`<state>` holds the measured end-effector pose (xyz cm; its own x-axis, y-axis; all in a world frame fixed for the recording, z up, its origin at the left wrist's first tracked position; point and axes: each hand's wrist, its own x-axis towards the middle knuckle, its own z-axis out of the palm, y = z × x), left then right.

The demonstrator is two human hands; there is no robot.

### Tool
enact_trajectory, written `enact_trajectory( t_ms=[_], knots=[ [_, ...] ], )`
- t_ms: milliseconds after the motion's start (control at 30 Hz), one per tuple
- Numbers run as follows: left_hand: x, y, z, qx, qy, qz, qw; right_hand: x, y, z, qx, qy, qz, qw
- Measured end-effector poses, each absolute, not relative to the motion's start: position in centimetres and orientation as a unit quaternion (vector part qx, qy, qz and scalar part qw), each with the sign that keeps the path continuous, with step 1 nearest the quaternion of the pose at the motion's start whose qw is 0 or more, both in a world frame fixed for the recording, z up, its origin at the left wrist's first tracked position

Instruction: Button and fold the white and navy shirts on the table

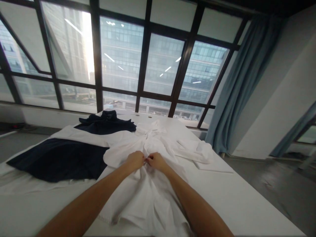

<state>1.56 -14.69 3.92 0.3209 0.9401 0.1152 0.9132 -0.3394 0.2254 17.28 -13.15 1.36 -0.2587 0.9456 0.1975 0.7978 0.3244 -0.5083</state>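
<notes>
Head view. A white cotton button-front shirt point(150, 184) lies spread face up along the middle of a long white-covered table point(247, 200), collar end toward the big dark-framed window point(138, 56), hem end hanging near the viewer. Both forearms reach out over the shirt. Left hand point(135, 160) and right hand point(156, 161) meet on the shirt's front placket, knuckles almost touching; each hand is closed in a pinch on a bit of the white fabric. Whether a button sits between the fingertips is too small to tell.

Left of the shirt: a flat dark navy garment point(59, 159) lies on the table, partly tucked under the white shirt's sleeve. Beyond it, nearer the window, a second crumpled navy garment point(106, 122). Right of the shirt: a folded white cloth point(197, 149). A blue curtain point(237, 82) hangs further right.

Risk, as a judgement: the fabric below the hands is bunched in ridges, so pulling at the placket could drag the shirt askew or skew the two front edges. The overlapped sleeve could also drag the navy garment along.
</notes>
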Motion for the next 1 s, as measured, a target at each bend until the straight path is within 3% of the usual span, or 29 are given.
enact_trajectory(
  t_ms=[233, 433, 733, 1000],
  knots=[
    [0.5, -14.1, 1.6, 0.785, 0.523, 0.26, 0.207, 17.6, -13.0, 1.0, -0.516, -0.737, 0.286, 0.33],
    [0.8, -14.3, 0.7, 0.765, 0.514, 0.331, 0.202, 17.6, -13.2, 0.7, -0.489, -0.697, 0.375, 0.368],
    [0.2, -14.0, 0.1, 0.775, 0.485, 0.345, 0.213, 18.0, -12.5, 0.4, -0.451, -0.791, 0.248, 0.33],
    [-0.2, -13.9, 0.0, 0.772, 0.478, 0.346, 0.236, 18.3, -11.3, -0.7, -0.35, -0.821, 0.294, 0.342]
  ],
)
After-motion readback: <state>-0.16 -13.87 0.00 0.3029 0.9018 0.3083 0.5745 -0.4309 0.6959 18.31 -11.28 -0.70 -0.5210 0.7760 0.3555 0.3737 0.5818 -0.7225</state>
